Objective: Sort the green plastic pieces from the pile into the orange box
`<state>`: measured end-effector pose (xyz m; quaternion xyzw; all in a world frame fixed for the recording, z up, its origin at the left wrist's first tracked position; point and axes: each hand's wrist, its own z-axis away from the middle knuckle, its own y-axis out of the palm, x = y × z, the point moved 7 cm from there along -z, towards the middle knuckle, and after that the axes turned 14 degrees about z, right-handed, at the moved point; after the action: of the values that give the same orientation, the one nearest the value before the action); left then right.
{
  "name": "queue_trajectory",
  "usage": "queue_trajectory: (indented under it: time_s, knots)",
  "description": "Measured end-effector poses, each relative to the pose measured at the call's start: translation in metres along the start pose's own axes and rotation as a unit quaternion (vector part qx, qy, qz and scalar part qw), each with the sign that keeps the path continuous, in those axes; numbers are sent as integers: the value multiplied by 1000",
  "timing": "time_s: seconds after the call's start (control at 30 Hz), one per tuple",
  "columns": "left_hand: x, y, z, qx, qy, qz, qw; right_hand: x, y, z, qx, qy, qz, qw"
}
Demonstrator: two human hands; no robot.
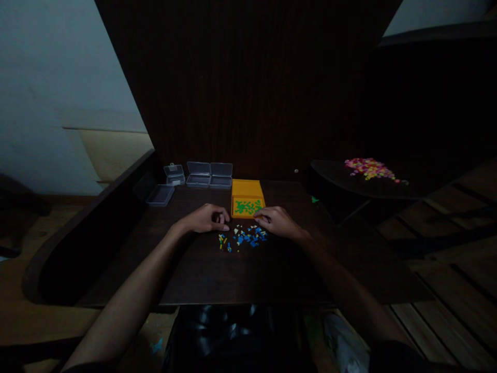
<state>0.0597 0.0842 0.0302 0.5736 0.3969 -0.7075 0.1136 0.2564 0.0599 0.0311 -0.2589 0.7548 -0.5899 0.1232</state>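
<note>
My left hand (206,217) rests on the dark table just left of an orange-yellow box (247,186). Its fingers are loosely bent, with a gap between thumb and forefinger and nothing visible in it. Over the front right corner of the box is my right hand (277,220), fingertips pressed together; anything between them is too small to see. The box stands with its lid tipped back, and small green pieces (246,207) lie spread inside. In front of it, between my hands, are scattered small blue pieces (252,237), with cream ones (236,229) and yellow ones (222,241) among them.
Clear plastic boxes (209,176) with raised lids stand along the back, and another clear container (160,195) is at the left. A side shelf (326,171) on the right bears a heap of pink and yellow pieces (370,168). A raised side panel (89,223) borders the table's left.
</note>
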Motion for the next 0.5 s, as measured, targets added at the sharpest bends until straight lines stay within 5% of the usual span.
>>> queue_trajectory:
  time_s: [0.17, 0.5]
  knots:
    - [-2, 5, 2, 42, 1, -36, 998, 3, -2, 10, -7, -37, -29, 999]
    - [-15, 22, 0, 21, 67, -67, 995, -3, 8, 32, -19, -16, -23, 999]
